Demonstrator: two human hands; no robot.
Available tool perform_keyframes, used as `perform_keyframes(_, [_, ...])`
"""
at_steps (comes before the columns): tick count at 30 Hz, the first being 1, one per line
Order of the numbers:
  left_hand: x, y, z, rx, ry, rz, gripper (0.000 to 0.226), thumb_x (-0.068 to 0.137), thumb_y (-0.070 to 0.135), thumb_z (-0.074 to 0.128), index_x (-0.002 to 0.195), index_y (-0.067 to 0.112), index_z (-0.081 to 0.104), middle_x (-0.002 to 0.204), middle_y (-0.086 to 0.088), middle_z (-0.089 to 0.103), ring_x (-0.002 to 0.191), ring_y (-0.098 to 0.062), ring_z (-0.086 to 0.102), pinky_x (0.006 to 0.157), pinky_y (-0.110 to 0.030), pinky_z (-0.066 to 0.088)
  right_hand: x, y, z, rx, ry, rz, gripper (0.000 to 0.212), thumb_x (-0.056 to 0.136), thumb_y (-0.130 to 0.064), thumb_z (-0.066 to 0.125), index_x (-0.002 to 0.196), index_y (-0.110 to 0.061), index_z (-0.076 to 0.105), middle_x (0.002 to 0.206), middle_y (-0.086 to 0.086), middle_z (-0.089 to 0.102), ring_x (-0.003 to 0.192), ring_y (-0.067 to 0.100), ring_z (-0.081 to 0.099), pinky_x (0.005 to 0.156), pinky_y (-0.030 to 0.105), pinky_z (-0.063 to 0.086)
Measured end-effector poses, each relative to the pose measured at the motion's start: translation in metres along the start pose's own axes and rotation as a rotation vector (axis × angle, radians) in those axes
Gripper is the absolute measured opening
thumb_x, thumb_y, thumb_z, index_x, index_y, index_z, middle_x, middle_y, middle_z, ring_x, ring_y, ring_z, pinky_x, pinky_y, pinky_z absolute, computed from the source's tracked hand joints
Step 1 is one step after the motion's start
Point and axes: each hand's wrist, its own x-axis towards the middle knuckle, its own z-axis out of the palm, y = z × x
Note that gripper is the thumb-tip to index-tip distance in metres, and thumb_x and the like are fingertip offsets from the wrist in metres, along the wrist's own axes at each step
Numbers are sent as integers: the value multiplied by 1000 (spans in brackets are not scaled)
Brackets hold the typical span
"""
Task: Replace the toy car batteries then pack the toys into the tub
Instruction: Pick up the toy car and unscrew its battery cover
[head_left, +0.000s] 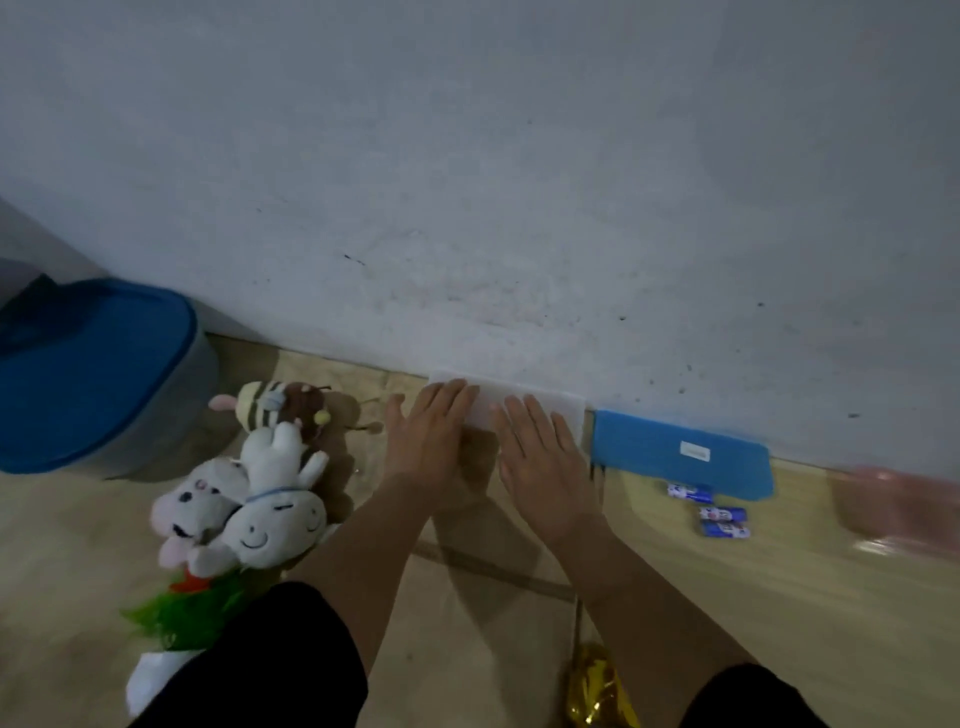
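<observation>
Both hands are flat, fingers straight, left hand (434, 441) and right hand (540, 457) on a white block (535, 405) at mid-frame, so the batteries (719, 514) just right sit nearer the right hand, lid-covered tub (93, 374) far left.

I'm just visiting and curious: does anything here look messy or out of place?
A little. A few batteries lie loose on the floor beside a blue flat thing, and the plush toys sit in a heap next to the tub, whose blue lid is on. No toy car shows.
</observation>
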Motion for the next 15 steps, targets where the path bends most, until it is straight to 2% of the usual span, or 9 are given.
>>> perform_keyframes(2, [4, -7, 2, -61, 30, 32, 64, 89, 25, 53, 145, 27, 23, 154, 7, 22, 139, -16, 22, 107, -48, 20, 6, -11, 8, -30, -55, 60, 71, 77, -15, 68, 138, -3, 31, 138, 19, 48, 128, 35, 47, 101, 50, 43])
perform_keyframes(5, [8, -13, 4, -76, 31, 69, 75, 81, 29, 63, 144, 29, 21, 152, 7, 22, 135, -18, 25, 102, -45, 24, 14, -19, 12, -91, -115, 110, 75, 68, -16, 77, 134, 1, 44, 136, 23, 48, 125, 40, 47, 99, 54, 41])
perform_keyframes(8, [8, -15, 4, -119, 74, 97, 63, 87, 24, 55, 142, 29, 25, 151, 6, 24, 133, -19, 28, 99, -43, 24, 22, -24, 11, -181, -166, 100, 81, 64, -18, 81, 133, 4, 43, 134, 27, 49, 122, 44, 49, 96, 56, 38])
perform_keyframes(10, [9, -17, 5, -139, 88, 99, 58, 87, 21, 54, 139, 28, 29, 149, 6, 28, 130, -21, 31, 97, -43, 25, 25, -25, 12, -230, -186, 54, 82, 64, -19, 81, 132, 6, 41, 132, 30, 50, 118, 48, 50, 93, 56, 41])
perform_keyframes(11, [10, -19, 5, -137, 110, 104, 57, 84, 21, 58, 136, 27, 35, 145, 5, 35, 126, -21, 36, 94, -43, 28, 28, -25, 13, -251, -193, 31, 81, 63, -20, 81, 130, 6, 44, 129, 31, 52, 115, 48, 52, 89, 56, 45])
perform_keyframes(13, [11, -19, 7, -137, 209, 112, 57, 67, 22, 75, 118, 26, 51, 125, 4, 56, 104, -21, 51, 80, -40, 34, 31, -21, 13, -301, -209, -4, 80, 61, -22, 83, 127, 6, 46, 124, 31, 55, 109, 49, 56, 83, 54, 50])
perform_keyframes(15, [12, -20, 14, -147, 266, 106, 58, 54, 23, 81, 105, 27, 55, 109, 5, 63, 89, -19, 54, 72, -36, 30, 34, -19, 12, -377, -239, -52, 77, 64, -24, 81, 126, 8, 48, 121, 30, 58, 106, 47, 59, 81, 51, 52])
